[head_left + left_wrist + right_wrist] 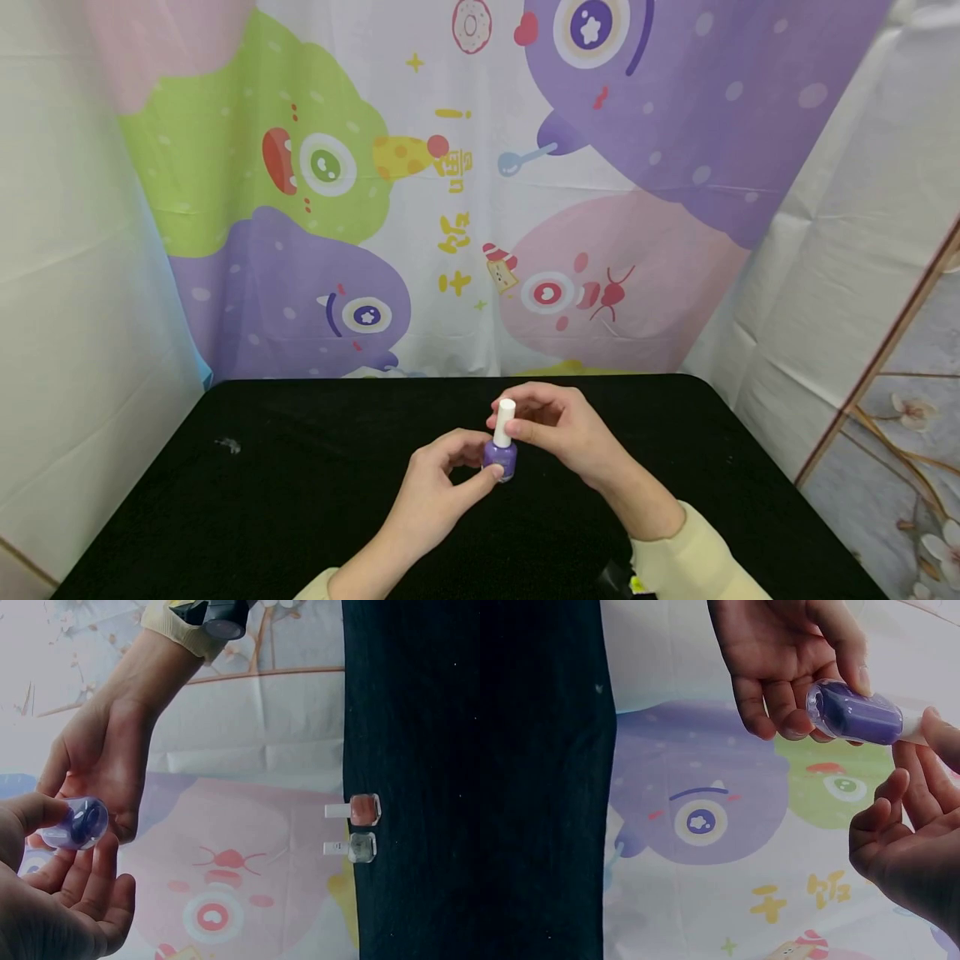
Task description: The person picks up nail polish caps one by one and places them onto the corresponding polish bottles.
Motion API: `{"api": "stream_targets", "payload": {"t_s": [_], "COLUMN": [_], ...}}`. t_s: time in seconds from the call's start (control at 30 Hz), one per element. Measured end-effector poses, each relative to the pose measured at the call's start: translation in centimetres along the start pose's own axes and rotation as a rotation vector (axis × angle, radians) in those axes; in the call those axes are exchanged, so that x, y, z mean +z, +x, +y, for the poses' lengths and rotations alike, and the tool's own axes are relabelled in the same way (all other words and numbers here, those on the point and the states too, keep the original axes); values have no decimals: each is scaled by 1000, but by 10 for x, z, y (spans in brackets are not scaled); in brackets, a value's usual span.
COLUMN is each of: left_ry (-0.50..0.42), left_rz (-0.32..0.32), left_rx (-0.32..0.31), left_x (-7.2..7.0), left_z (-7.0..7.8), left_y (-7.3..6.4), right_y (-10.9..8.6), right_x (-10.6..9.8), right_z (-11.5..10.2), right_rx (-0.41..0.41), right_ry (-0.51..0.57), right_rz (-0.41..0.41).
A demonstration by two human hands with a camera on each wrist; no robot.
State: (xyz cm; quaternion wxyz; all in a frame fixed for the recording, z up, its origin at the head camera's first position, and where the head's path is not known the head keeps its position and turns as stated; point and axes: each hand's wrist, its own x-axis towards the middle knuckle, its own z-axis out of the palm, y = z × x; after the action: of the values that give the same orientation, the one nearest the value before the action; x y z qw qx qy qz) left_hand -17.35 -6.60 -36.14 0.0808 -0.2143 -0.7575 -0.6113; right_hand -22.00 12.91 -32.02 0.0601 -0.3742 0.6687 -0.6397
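A small nail polish bottle (498, 458) with purple polish and a tall white cap (505, 422) is held up over the black table, cap upward. My left hand (442, 483) pinches the glass body between thumb and fingers. Up at the cap, my right hand (570, 429) grips it between thumb and fingers. The right wrist view shows the purple bottle (859, 714) from its base side, with the cap mostly covered by the right fingers. In the left wrist view, the base of the bottle (86, 823) faces the camera.
Two more nail polish bottles with white caps, one reddish-brown (365, 810) and one greyish (363, 847), stand side by side on the black tabletop (315, 500). A small clear scrap (228, 445) lies at the table's left. A cartoon curtain (450, 333) hangs behind.
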Motion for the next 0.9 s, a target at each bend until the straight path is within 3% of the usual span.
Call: {"api": "stream_targets", "payload": {"t_s": [0.23,0.63,0.9], "left_ry": [-2,25,55], "left_rz": [-3,4,5], "left_rx": [-9,-14,-15], "left_x": [0,2,2], "left_z": [1,1,2], "left_y": [0,0,0], "right_y": [0,-1,-1], "right_x": [1,3,4], "right_z": [-1,-2,-3], "right_rx": [-7,4,18], "right_ry": [5,-96,-90], "right_rz": [15,72,78]}}
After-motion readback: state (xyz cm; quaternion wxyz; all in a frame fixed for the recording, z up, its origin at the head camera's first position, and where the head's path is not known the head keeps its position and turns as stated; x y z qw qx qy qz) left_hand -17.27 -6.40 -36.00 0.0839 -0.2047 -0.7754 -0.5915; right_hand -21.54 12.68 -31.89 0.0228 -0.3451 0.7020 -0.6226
